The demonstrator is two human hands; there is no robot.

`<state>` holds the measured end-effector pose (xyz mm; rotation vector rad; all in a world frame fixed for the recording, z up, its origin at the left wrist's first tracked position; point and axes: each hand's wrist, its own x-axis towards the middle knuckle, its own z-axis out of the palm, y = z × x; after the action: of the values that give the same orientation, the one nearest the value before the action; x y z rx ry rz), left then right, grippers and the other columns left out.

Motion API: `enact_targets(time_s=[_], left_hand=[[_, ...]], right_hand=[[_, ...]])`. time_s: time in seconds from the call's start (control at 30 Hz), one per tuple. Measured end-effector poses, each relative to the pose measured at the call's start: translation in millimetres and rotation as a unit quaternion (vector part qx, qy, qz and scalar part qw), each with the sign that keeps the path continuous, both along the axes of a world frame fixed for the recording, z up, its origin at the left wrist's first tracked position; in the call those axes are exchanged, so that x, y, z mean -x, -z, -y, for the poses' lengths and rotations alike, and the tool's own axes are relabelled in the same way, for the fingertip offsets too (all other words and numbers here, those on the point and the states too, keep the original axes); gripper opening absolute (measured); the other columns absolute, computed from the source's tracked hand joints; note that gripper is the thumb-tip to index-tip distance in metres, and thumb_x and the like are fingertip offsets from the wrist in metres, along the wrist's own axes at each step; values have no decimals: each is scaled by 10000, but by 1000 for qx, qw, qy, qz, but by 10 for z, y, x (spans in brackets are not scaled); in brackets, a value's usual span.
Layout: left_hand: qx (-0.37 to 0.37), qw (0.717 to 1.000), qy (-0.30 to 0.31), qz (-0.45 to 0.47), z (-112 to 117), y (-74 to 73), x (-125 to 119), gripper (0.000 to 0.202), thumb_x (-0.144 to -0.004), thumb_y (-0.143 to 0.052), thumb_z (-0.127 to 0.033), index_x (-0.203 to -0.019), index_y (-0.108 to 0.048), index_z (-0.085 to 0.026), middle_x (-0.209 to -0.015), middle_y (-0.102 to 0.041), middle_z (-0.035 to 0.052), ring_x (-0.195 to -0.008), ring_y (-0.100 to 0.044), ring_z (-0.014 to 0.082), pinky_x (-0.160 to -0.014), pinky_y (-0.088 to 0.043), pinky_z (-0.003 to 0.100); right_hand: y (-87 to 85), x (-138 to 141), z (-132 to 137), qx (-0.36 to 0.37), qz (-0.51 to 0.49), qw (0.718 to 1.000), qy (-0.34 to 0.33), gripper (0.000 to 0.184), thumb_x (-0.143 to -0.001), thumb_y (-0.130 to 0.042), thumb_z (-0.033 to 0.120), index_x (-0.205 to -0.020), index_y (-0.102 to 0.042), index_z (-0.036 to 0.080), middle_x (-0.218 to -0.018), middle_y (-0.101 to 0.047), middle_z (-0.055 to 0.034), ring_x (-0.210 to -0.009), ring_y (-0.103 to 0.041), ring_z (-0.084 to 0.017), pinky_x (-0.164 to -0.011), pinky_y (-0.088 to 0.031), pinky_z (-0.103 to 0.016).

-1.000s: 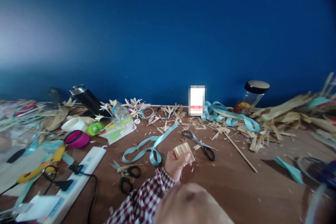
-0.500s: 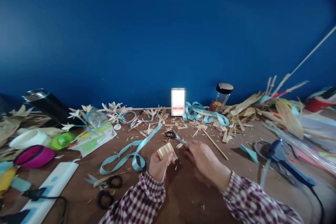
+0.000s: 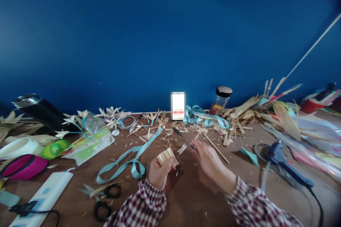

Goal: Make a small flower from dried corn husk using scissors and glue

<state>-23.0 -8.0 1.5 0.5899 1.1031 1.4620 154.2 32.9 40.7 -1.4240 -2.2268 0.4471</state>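
My left hand (image 3: 159, 172) is closed on a small piece of pale, striped corn husk (image 3: 165, 156), pinched under the thumb. To its right, my right hand (image 3: 210, 159) has its fingers closed on the near end of a slim pair of scissors (image 3: 181, 134). The dark handle end points away from me, and the blades are partly hidden by the fingers. A notched scrap of husk (image 3: 182, 149) lies on the table between the hands. Left of my left hand, a light-blue ribbon (image 3: 138, 154) lies looped, and a second, black-handled pair of scissors (image 3: 112, 190) rests open.
A white power strip (image 3: 50, 188) with plugs sits at front left. On the right lies a blue glue gun (image 3: 289, 165) with its cord. Husk scraps, a lidded jar (image 3: 223, 99), a black flask (image 3: 44, 113) and husk flowers (image 3: 113, 115) line the blue wall.
My right fingers have closed on the scissors, which have lifted and turned to show edge-on. My left hand still holds the husk. The whole view has shifted slightly.
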Motion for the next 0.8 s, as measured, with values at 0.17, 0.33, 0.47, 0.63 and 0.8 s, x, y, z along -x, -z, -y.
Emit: enact_targets(time_s=[0.17,0.33,0.47,0.63,0.8], left_hand=[[-1,1000,4,7,-10,-16,1,280,-506,-802,-333,-587,-641,-119,-497,-590,2,-447,-511,94,-421,-439,208],[10,1000,-9,12,-16,-25,-5,288,-494,-806,-338,-563,-626,-124,-482,-571,-10,-447,-504,91,-424,-443,207],[47,997,-16,50,-17,-29,20,305,-494,-806,-346,-656,-662,-132,-568,-618,3,-514,-553,106,-471,-472,214],[17,996,19,90,-22,-48,56,390,-594,-767,-282,-963,-681,-189,-912,-681,62,-717,-609,130,-630,-505,225],[14,996,39,79,-15,-94,65,412,-599,-763,-289,-991,-677,-195,-986,-667,99,-664,-587,114,-461,-444,159]], right_hand=[[-36,-130,-102,103,-104,989,26,207,-809,-422,172,-924,-589,130,-766,-625,-56,-696,-562,-171,-660,-423,-288],[-22,-154,-77,251,-297,921,9,182,-811,-399,192,-801,-578,158,-579,-478,33,-522,-443,-103,-485,-362,-205],[-48,-132,-19,330,-386,861,-26,261,-845,-458,387,-740,-554,169,-553,-391,57,-483,-364,-82,-445,-325,-193],[-79,-112,-6,410,-433,801,-52,302,-798,-537,466,-808,-581,168,-616,-425,49,-499,-380,-68,-473,-356,-190],[-74,-125,1,415,-479,771,-64,247,-816,-525,417,-902,-595,196,-663,-493,31,-552,-443,-82,-523,-372,-201]])
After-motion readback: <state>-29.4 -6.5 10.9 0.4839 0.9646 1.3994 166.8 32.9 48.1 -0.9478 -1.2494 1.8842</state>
